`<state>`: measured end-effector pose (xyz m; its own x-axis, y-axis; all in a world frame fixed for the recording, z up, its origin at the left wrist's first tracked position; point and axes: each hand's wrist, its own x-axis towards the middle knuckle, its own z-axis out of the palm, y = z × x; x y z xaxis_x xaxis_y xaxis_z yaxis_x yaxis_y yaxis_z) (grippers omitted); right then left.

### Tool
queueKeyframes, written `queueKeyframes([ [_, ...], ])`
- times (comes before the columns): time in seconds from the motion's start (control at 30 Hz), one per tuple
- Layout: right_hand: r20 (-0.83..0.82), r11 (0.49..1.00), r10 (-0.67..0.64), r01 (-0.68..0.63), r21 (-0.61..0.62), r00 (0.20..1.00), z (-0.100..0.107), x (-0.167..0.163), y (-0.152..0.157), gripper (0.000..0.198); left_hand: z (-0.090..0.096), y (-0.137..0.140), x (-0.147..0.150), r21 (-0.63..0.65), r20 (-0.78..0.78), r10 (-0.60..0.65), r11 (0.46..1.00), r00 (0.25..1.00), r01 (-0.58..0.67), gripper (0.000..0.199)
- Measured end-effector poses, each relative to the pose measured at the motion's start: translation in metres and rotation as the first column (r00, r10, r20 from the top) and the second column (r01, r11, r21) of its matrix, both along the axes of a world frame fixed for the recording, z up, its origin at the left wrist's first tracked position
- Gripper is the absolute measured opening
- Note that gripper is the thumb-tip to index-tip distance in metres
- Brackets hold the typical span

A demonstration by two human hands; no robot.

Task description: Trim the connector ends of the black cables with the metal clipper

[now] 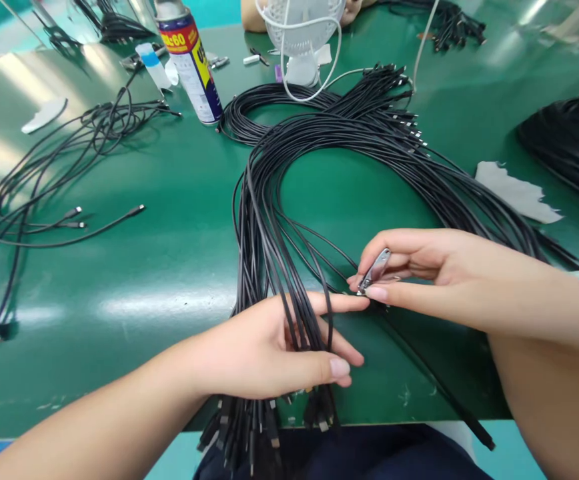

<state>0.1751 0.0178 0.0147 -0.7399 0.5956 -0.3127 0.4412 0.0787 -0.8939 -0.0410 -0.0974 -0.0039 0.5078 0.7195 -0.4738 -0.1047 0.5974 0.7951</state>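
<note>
A bundle of black cables [264,220] with metal-tipped plugs loops over the green table. Several of its strands run through my left hand [264,350], between the thumb and curled fingers, and their plugs hang at the table's front edge. My left index finger stretches right, its tip by the jaws of a small silver nail clipper [377,267]. My right hand [429,280] is closed on that clipper, pinching it between thumb and fingers. At the clipper's jaws lies a thin black cable; whether the jaws touch it I cannot tell. One thicker black cable [439,383] slants down to the right.
Loose black cables [34,173] lie at left. A spray can [189,67] stands behind the bundle, with a white fan [304,27] at the back and a person's arm behind it. Another cable coil [574,147] and a torn white scrap [514,190] are at right.
</note>
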Motion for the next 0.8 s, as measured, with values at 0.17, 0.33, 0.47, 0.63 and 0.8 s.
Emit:
queueKeyframes([
  [0.17,-0.110,0.983,-0.173,0.179,0.046,0.979,0.005,-0.004,0.000,0.019,-0.001,-0.003,-0.001,-0.057,0.148,-0.011,0.998,0.989,0.020,0.049],
  [0.33,-0.411,0.947,-0.062,-0.077,-0.313,0.910,0.000,-0.006,-0.012,0.021,0.000,-0.004,0.000,-0.094,0.221,0.006,0.995,0.975,0.015,0.021],
  [0.47,-0.487,0.878,0.010,-0.241,-0.414,0.873,-0.013,-0.017,-0.021,0.016,0.000,-0.001,-0.001,-0.016,0.180,-0.102,0.994,0.978,0.107,0.019],
  [0.63,-0.469,0.969,-0.084,-0.037,-0.243,0.879,-0.012,-0.028,-0.023,0.011,-0.001,0.000,-0.003,0.003,0.094,-0.069,0.998,0.993,0.069,0.024],
  [0.8,-0.496,0.978,-0.121,0.189,0.088,0.860,-0.008,-0.028,-0.025,0.013,-0.002,-0.004,-0.001,-0.174,0.187,0.049,0.985,0.981,-0.016,0.021],
])
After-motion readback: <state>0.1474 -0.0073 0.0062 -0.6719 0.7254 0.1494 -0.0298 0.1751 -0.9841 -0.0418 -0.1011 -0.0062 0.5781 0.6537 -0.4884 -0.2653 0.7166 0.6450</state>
